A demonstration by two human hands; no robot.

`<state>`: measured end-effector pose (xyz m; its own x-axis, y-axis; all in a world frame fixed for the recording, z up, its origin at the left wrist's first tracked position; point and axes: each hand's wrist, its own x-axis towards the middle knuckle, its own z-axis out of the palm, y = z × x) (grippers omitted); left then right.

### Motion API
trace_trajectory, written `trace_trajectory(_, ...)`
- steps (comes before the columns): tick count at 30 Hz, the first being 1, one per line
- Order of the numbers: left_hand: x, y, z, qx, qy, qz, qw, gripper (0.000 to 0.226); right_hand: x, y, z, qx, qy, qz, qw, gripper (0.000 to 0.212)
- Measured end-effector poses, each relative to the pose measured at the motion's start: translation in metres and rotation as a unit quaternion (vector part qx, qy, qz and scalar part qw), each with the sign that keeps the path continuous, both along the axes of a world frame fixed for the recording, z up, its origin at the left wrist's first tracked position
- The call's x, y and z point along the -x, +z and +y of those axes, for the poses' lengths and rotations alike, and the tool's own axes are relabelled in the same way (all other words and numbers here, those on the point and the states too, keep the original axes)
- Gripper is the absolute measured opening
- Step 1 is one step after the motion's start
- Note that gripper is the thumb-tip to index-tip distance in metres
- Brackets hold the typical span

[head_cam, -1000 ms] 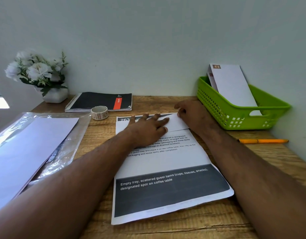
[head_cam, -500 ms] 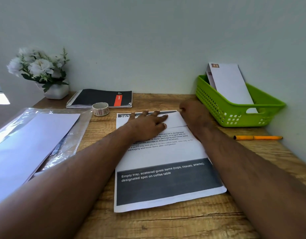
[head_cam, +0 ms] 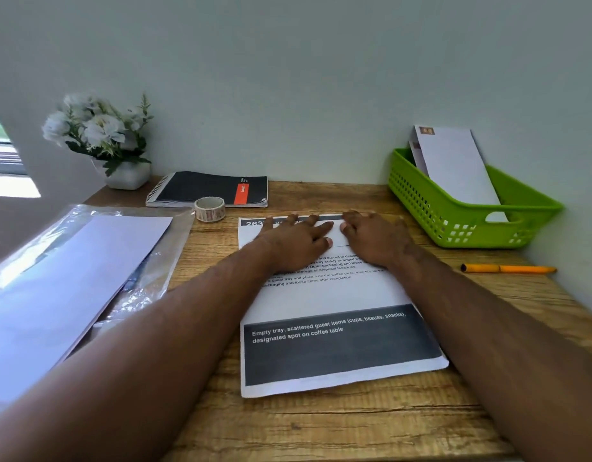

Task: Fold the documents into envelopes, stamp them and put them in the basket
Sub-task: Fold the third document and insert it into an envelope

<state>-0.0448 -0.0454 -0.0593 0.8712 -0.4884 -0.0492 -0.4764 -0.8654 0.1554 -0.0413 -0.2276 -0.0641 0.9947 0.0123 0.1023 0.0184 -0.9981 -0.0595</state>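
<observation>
Now, both hands — left hand (head_cam: pixel 296 243), right hand (head_cam: pixel 376 240) — flat, fingers straight, on the document's (head_cam: pixel 324 295) folded far edge.

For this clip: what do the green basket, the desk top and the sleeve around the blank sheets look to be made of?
Green basket: moulded plastic, slightly glossy, with a regular perforated wall. Desk top: wood or wood-look laminate, matte, with printed-looking grain; cannot tell which. Sleeve: thin clear plastic film, crinkled, with bright glare patches.

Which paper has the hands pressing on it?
The printed document in the middle, under both hands; the plain sheet lies untouched in plastic, and the envelopes stand in the basket.
</observation>
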Motion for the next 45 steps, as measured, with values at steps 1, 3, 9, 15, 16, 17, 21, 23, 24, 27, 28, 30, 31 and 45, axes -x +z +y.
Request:
trace_trajectory(1, 0.000, 0.001, 0.000, 0.000, 0.003, 0.000, 1.000, 0.056, 0.002, 0.002, 0.001, 0.005, -0.001, 0.012, 1.000, 0.052)
trace_trajectory(3, 0.001, 0.002, 0.002, -0.006, 0.020, -0.018, 1.000, 0.058, 0.004, 0.003, 0.003, -0.002, 0.007, 0.036, 0.999, 0.053)
trace_trajectory(9, 0.030, 0.033, 0.022, 0.092, 0.058, -0.136, 0.985, 0.034, 0.014, 0.018, 0.011, -0.012, 0.049, -0.038, 0.998, 0.051)
trace_trajectory(15, 0.055, 0.068, 0.092, 0.153, 0.175, -0.119, 0.965, 0.031, 0.033, 0.045, 0.086, 0.076, 0.133, -0.105, 0.983, 0.048)
trace_trajectory(16, 0.063, 0.070, 0.109, 0.144, 0.195, -0.115, 0.963, 0.032, 0.037, 0.047, 0.103, 0.066, 0.158, -0.106, 0.980, 0.044)
trace_trajectory(17, 0.069, 0.070, 0.124, 0.132, 0.212, -0.111, 0.962, 0.035, 0.041, 0.047, 0.118, 0.053, 0.189, -0.104, 0.975, 0.040)
trace_trajectory(21, 0.090, 0.063, 0.180, 0.013, 0.289, -0.089, 0.953, 0.054, 0.058, 0.037, 0.184, -0.030, 0.293, -0.025, 0.955, 0.042)
trace_trajectory(23, 0.097, 0.054, 0.199, -0.042, 0.316, -0.049, 0.947, 0.060, 0.068, 0.030, 0.216, -0.007, 0.340, -0.006, 0.941, 0.043)
trace_trajectory(24, 0.099, 0.049, 0.206, -0.046, 0.325, -0.028, 0.944, 0.060, 0.071, 0.028, 0.228, 0.005, 0.356, -0.004, 0.934, 0.043)
trace_trajectory(27, 0.102, 0.038, 0.218, -0.008, 0.334, -0.028, 0.942, 0.056, 0.075, 0.019, 0.248, -0.022, 0.355, 0.024, 0.934, 0.044)
trace_trajectory(28, 0.103, 0.036, 0.220, 0.000, 0.332, -0.044, 0.942, 0.055, 0.076, 0.015, 0.250, -0.033, 0.353, 0.032, 0.934, 0.044)
trace_trajectory(30, 0.105, 0.035, 0.220, 0.001, 0.334, -0.070, 0.940, 0.050, 0.077, 0.009, 0.248, -0.062, 0.355, 0.029, 0.933, 0.045)
trace_trajectory(31, 0.105, 0.034, 0.220, 0.001, 0.335, -0.080, 0.939, 0.050, 0.078, 0.007, 0.245, -0.098, 0.353, 0.024, 0.930, 0.046)
trace_trajectory(45, 0.130, 0.133, 0.198, 0.068, 0.394, -0.294, 0.868, 0.021, 0.085, 0.060, 0.206, -0.588, 0.227, 0.028, 0.776, 0.036)
